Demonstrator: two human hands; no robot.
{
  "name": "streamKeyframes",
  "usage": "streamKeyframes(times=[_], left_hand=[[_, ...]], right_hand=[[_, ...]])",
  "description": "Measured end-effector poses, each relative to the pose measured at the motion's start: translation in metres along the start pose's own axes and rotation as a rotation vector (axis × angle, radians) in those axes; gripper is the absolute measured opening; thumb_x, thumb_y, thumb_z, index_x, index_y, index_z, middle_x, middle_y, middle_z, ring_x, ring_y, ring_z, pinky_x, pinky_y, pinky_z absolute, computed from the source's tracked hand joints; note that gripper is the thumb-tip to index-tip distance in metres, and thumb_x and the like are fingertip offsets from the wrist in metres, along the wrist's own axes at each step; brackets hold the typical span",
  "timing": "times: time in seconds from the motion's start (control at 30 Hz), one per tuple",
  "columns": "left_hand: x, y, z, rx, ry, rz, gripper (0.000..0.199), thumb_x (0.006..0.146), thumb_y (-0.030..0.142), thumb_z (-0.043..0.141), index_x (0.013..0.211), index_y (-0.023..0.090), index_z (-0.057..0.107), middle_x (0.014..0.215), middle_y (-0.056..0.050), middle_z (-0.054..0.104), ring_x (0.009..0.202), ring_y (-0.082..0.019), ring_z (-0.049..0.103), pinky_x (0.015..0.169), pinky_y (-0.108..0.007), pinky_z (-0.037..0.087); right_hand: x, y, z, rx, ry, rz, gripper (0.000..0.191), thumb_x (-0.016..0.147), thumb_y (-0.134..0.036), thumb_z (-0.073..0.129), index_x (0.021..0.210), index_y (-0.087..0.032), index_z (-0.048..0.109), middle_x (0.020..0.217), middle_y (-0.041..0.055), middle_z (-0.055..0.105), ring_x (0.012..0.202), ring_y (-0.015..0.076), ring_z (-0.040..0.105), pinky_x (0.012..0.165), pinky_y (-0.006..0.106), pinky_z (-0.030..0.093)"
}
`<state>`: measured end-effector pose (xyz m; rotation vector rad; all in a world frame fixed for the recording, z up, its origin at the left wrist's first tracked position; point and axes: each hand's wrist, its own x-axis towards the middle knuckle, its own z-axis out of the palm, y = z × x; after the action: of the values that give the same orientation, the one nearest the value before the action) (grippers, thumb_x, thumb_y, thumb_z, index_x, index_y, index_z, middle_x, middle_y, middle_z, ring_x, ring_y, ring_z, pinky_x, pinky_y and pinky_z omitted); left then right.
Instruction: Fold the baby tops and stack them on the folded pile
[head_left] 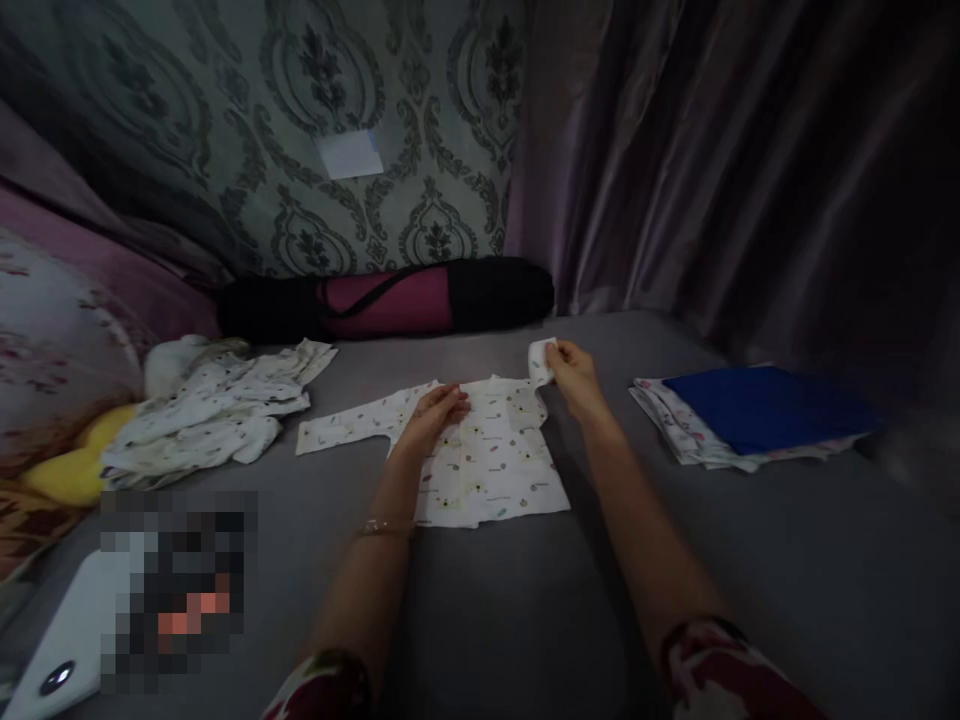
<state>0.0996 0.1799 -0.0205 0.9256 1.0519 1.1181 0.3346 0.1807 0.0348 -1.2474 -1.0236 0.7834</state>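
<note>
A small white long-sleeved baby shirt [501, 468] with little printed figures lies spread flat on the grey bed sheet [480, 610]. One sleeve stretches out to the left. My right hand [576, 378] pinches the cuff end of the other sleeve, which is raised and bent back at the shirt's upper right. Over the upper left of the shirt is my left hand [433, 418], its fingers loosely bent and apart from the thumb, gripping no cloth that I can see. Whether it rests on the fabric I cannot tell.
To the left lies a crumpled heap of white printed clothes [217, 405] beside a yellow plush thing [82, 455]. Folded clothes with a blue piece [765, 405] on top lie at right. A black and maroon long bag [390, 300] runs along the wall. A white device [82, 630] sits front left.
</note>
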Motion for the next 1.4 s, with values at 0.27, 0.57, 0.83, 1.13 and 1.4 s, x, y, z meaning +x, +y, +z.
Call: streamKeyframes(times=[0.27, 0.57, 0.83, 1.13, 1.4], left_hand=[[-0.001, 0.005, 0.007, -0.187, -0.06, -0.111, 0.023, 0.093, 0.032, 0.053, 0.098, 0.01, 0.057, 0.089, -0.014, 0.07, 0.077, -0.016, 0.069, 0.077, -0.029, 0.055], [0.01, -0.009, 0.008, -0.127, -0.131, -0.103, 0.042, 0.088, 0.054, 0.052, 0.092, 0.013, 0.061, 0.082, -0.01, 0.07, 0.081, -0.019, 0.067, 0.073, -0.03, 0.054], [0.013, -0.02, 0.002, 0.031, -0.05, 0.083, 0.042, 0.063, 0.045, 0.076, 0.088, 0.015, 0.063, 0.076, -0.003, 0.069, 0.073, -0.017, 0.065, 0.067, -0.027, 0.051], [0.019, -0.023, -0.007, 0.144, 0.053, 0.18, 0.028, 0.071, 0.039, 0.066, 0.085, 0.015, 0.06, 0.069, 0.0, 0.062, 0.07, -0.015, 0.06, 0.063, -0.024, 0.047], [0.018, -0.026, -0.015, 0.569, 0.223, 0.346, 0.034, 0.078, 0.032, 0.06, 0.108, 0.016, 0.06, 0.068, 0.002, 0.053, 0.064, -0.014, 0.05, 0.061, -0.024, 0.04]], right_hand=[[-0.013, 0.004, 0.05, -0.291, -0.113, -0.045, 0.027, 0.083, -0.037, 0.048, 0.089, -0.017, 0.065, 0.067, -0.0016, 0.058, 0.055, 0.012, 0.052, 0.051, 0.022, 0.041], [-0.04, 0.021, 0.081, -0.439, -0.516, -0.14, 0.025, 0.086, -0.039, 0.053, 0.085, -0.021, 0.07, 0.081, 0.0016, 0.07, 0.076, 0.0153, 0.063, 0.069, 0.024, 0.047], [-0.001, 0.032, 0.029, -0.004, -0.021, 0.129, 0.035, 0.087, -0.049, 0.051, 0.094, -0.018, 0.066, 0.09, 0.0076, 0.07, 0.078, 0.0141, 0.066, 0.067, 0.025, 0.051], [-0.006, 0.061, 0.024, -0.596, -0.076, 0.016, 0.041, 0.094, -0.032, 0.033, 0.118, -0.014, 0.061, 0.116, 0.0132, 0.066, 0.11, 0.0205, 0.059, 0.093, 0.033, 0.045], [-0.047, 0.063, 0.061, -1.181, -0.371, -0.14, 0.059, 0.097, -0.035, 0.029, 0.145, -0.003, 0.033, 0.154, 0.0172, 0.027, 0.144, 0.029, 0.016, 0.116, 0.046, 0.009]])
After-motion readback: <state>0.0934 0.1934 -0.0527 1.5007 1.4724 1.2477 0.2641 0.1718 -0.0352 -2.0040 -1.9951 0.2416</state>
